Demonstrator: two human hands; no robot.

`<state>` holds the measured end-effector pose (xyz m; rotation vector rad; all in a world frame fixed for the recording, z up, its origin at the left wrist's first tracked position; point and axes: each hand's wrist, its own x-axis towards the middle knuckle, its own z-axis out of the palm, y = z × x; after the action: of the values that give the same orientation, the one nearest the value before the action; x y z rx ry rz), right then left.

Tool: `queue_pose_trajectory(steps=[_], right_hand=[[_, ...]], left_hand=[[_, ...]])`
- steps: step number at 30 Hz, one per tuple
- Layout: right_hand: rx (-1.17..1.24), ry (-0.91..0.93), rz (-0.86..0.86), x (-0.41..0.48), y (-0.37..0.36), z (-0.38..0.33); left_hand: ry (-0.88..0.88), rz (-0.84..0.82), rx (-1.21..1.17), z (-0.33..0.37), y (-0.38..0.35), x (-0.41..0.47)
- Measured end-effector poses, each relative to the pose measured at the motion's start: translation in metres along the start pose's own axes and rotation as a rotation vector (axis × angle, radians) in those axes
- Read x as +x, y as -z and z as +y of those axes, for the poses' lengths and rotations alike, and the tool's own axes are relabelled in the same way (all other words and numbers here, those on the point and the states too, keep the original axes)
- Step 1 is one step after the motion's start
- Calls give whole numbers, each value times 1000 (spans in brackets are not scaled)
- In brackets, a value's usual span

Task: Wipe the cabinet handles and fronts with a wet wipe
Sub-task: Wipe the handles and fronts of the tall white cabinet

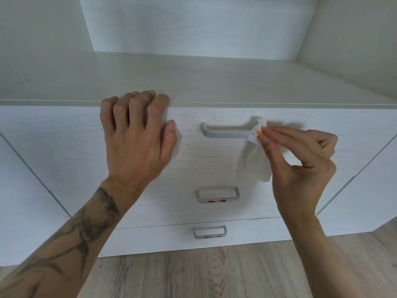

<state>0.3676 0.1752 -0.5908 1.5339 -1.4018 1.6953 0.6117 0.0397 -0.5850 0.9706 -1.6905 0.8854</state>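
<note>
1. Well below the top handle [225,133], nearest to me, lies the wooden floor [193,276].
2. Below the top handle sit the bottom handle [209,232] and then the middle handle [217,195]. Both show red smears on their lower bars, so I judge them not yet wiped.
3. At the right end of the top handle, my right hand [300,166] pinches the wipe [258,160] between thumb and fingertips. I bunch it small, I think, to get round the handle's post.
4. The wipe is white and crumpled, with an orange stain at the pinched tip. Its loose tail hangs below the top handle's right end.
5. Left of the top handle, my left hand [137,143] hooks its fingers over the upper edge of the front [204,164], thumb pressed flat on it, probably to steady the drawer.
6. Orange specks dot the front just left of the top handle.
7. Beyond the top handle lies the cabinet's pale shelf [214,82].
</note>
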Motion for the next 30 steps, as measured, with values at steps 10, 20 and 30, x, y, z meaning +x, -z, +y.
queue_pose_trajectory(steps=[10,20,30], right_hand=[[119,-116,-14,6,0,7],[261,-284,12,-12,2,-5],[187,-418,-105,-63,17,-6]], left_hand=[[-1,0,-7,0,1,0],[16,-6,-4,2,3,-1],[-16,-86,-78,1,18,-37]])
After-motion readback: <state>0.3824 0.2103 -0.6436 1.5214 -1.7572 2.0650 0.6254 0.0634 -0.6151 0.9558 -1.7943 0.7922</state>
